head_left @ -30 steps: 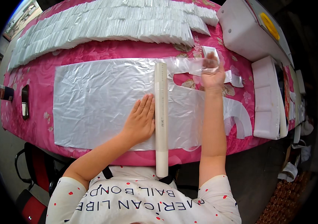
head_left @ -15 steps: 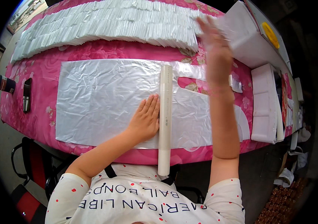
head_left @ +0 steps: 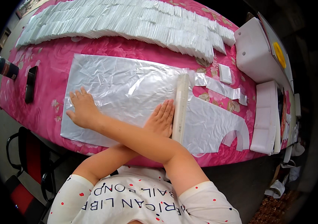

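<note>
A thin, translucent white plastic sheet (head_left: 118,76), cut like an apron with curved openings and narrow straps at its right end, lies flat and wrinkled before me. Across it rests a pale roller tube (head_left: 181,100). My left hand (head_left: 161,118) is flat on the plastic, fingers straight, its side against the tube. Over my left forearm crosses my right arm. My right hand (head_left: 82,109) lies palm down with fingers spread near the sheet's left edge. Neither hand holds anything. A small folded white packet (head_left: 225,73) lies beyond the straps.
Rows of folded white packets (head_left: 121,26) line the far side of the pink flowered table (head_left: 35,115). At left are a phone (head_left: 31,84) and a dark bottle (head_left: 5,68). White foam boxes (head_left: 265,115) stand at right. A red-black chair (head_left: 34,160) is at lower left.
My right hand has swung from the far right across my left arm to the sheet's left part. The small folded packet now shows at the far right. My left hand stays by the tube.
</note>
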### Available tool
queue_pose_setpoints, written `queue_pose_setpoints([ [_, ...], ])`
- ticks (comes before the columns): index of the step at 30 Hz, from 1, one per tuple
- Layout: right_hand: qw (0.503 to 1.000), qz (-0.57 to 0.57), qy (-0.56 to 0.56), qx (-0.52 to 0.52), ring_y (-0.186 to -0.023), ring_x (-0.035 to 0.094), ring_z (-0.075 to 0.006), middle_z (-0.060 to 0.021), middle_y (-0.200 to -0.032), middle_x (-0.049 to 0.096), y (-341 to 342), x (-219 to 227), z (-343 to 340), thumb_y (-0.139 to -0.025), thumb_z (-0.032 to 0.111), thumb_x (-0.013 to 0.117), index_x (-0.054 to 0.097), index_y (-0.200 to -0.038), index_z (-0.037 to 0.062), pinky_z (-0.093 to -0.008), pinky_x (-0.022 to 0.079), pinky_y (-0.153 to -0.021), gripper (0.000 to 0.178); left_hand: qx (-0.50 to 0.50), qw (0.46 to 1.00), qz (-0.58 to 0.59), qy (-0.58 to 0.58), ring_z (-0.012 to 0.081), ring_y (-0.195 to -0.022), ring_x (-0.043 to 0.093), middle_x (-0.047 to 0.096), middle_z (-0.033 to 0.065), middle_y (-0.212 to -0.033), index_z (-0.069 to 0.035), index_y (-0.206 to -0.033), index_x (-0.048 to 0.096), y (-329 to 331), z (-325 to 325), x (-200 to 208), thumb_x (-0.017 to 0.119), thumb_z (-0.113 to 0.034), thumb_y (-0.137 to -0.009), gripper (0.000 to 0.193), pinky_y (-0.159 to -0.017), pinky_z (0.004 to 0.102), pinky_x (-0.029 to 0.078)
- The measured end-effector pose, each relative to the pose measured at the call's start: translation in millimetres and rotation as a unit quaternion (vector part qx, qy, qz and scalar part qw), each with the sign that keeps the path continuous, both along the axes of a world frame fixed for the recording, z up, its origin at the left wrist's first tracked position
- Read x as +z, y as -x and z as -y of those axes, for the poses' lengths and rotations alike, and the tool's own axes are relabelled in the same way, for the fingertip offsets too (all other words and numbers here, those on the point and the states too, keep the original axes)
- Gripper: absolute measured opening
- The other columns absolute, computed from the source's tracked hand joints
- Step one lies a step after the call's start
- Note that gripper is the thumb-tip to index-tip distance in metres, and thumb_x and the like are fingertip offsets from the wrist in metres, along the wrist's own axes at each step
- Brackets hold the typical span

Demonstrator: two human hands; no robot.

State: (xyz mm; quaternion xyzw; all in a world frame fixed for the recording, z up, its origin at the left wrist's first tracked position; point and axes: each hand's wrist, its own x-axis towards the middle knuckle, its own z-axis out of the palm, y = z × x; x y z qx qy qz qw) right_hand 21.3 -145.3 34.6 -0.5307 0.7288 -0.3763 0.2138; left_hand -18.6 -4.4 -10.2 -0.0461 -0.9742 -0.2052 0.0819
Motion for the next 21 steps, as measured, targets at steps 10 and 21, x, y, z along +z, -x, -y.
queue_pose_setpoints([
  [10,0.988,-0.087,0.114,-0.056,-0.125,0.036,-0.0371,-0.0175,-0.13,0.045,64.9,60.2,-187.9,-0.083,0.02,0.057,0.046,-0.125,-0.0006,-0.0445,0.031,-0.101,0.048,0.062,0.778,-0.014,-0.625,0.0282,-0.126,0.036,0.037,0.0185,-0.135,0.005,-0.132,0.03,18.1,37.4,-0.2,0.042,-0.008,-0.088,0.048,-0.106,0.0374,0.028],
  [21,0.979,-0.161,-0.024,-0.125,-0.121,0.042,-0.0343,-0.0161,-0.129,0.047,108.8,23.9,-314.5,-0.085,0.026,0.053,0.048,-0.123,0.001,-0.0417,0.034,-0.099,0.046,0.159,0.483,0.163,-0.845,0.0253,-0.123,0.04,0.041,0.019,-0.131,0.008,-0.132,0.026,90.8,50.6,39.2,0.033,-0.036,-0.096,0.057,-0.104,0.0345,0.032],
])
